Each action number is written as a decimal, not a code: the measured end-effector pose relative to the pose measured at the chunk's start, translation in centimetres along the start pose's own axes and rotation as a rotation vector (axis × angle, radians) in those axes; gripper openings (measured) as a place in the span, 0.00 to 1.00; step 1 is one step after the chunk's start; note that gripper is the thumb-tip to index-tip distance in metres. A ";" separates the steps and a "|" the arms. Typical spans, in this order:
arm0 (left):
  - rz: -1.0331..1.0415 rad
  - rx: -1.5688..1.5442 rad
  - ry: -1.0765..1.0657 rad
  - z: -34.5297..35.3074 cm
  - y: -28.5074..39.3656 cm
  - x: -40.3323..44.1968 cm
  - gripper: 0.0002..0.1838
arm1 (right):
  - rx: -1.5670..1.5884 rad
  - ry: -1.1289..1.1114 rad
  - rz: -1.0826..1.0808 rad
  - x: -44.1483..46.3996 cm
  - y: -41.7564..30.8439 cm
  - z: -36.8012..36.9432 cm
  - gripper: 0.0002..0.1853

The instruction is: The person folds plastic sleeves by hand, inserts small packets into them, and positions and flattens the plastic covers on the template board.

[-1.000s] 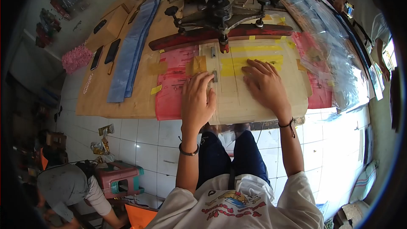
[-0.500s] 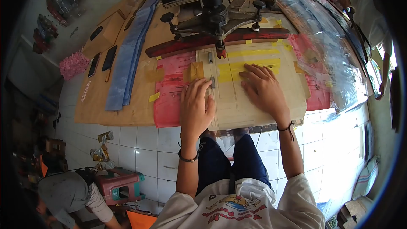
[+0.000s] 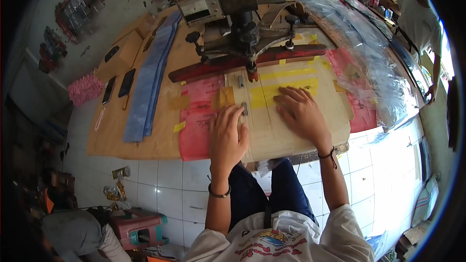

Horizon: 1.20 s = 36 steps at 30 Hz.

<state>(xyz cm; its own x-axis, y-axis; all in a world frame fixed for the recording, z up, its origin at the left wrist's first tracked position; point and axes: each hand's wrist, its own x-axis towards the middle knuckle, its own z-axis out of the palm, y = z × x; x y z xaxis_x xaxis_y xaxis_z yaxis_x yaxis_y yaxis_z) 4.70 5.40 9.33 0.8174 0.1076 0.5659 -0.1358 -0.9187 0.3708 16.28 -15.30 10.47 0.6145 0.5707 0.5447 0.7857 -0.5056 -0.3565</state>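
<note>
My left hand [image 3: 227,138] lies flat, fingers spread, across the edge between a red sheet [image 3: 195,138] and a pale yellowish board [image 3: 272,144]. Its fingertips are beside a small metal piece [image 3: 244,108] on the board. On the right part of that board rests my right hand [image 3: 303,116], palm down with fingers apart, its fingertips at a yellow tape strip [image 3: 262,94]. Another metal piece [image 3: 241,82] sits farther up. Beyond both hands, a red bar [image 3: 213,69] under a black machine head [image 3: 247,39] spans the board. Neither hand holds anything.
Blue folded strips [image 3: 145,97], two phones [image 3: 127,82] and a box [image 3: 124,51] lie on the left of the table [image 3: 109,140]. Clear plastic sheeting [image 3: 359,48] covers the right. One person [image 3: 420,19] stands at the upper right; another [image 3: 73,228] is lower left near a stool [image 3: 141,228].
The table and machine sit lower in the view as the camera tilts up. Both hands keep their places on the board. The person at the right appears more upright and more fully in view.
</note>
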 end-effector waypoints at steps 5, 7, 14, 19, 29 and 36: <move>-0.009 -0.004 -0.003 0.0 0.0 -0.1 0.21 | -0.012 -0.011 0.008 -0.1 -0.1 0.0 0.14; -0.019 -0.016 -0.012 -0.1 0.1 -0.1 0.21 | -0.012 -0.022 0.011 0.0 0.0 0.0 0.13; -0.036 -0.019 -0.012 -0.1 -0.1 -0.2 0.23 | -0.008 -0.040 0.017 0.4 -0.6 -0.3 0.13; -0.033 0.004 -0.016 -0.2 -0.2 -0.3 0.23 | -0.018 -0.053 0.036 0.6 -1.0 -0.3 0.14; -0.034 -0.012 -0.013 -0.1 -0.4 -0.4 0.24 | -0.094 -0.234 0.052 2.9 -1.4 0.8 0.25; -0.034 -0.021 -0.022 -0.3 -0.2 -0.5 0.24 | -0.168 -0.382 -0.027 3.3 -0.9 1.7 0.30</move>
<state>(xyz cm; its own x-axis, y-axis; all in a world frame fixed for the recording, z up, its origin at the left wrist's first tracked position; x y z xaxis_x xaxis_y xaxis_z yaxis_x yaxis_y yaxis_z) 4.13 5.67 9.15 0.8341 0.1302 0.5360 -0.1189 -0.9064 0.4053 17.70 -11.87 11.26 0.6012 0.7682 0.2200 0.7986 -0.5676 -0.2004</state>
